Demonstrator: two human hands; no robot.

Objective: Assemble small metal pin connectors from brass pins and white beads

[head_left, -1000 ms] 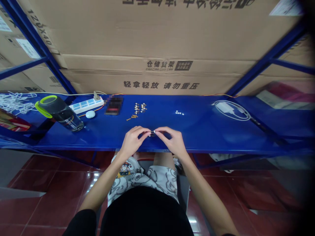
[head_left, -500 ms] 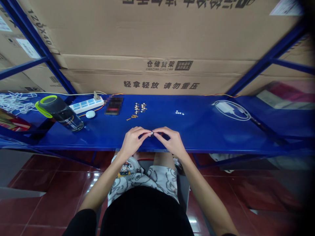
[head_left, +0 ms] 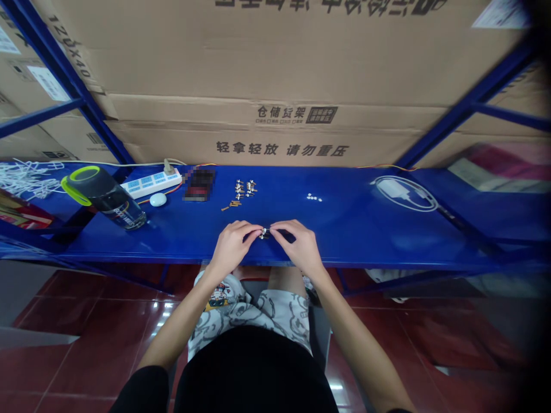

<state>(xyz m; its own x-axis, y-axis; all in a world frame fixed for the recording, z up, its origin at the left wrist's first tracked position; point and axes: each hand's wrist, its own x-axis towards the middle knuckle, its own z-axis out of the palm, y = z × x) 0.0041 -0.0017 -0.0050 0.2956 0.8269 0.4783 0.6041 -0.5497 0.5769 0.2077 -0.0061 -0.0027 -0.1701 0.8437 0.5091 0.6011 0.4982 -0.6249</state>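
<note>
Over the front part of the blue table (head_left: 370, 238), my left hand (head_left: 233, 244) pinches a small white piece (head_left: 263, 232) between thumb and fingertips. Facing it, my right hand (head_left: 298, 244) is also pinched, at a thin dark part right beside the white one. Both parts are too small to name, and whether they are joined I cannot tell. Beyond my left hand lie several small white-and-brown pieces (head_left: 250, 187) in two groups. Close to these is a little pile of bare brown, screw-like pieces (head_left: 235, 203). Several tiny white pieces (head_left: 313, 198) lie farther right.
At the left, a dark bottle with a green loop (head_left: 116, 201) leans beside a white power strip (head_left: 152, 183). A white oval object (head_left: 158, 199) and a blurred dark object (head_left: 199, 184) lie near. A white charger with coiled cable (head_left: 398, 192) is at right. Cardboard (head_left: 275, 69) stands behind.
My fingertips have drawn slightly apart, my right hand shifting a little to the right. More of the white and dark parts now shows between them.
</note>
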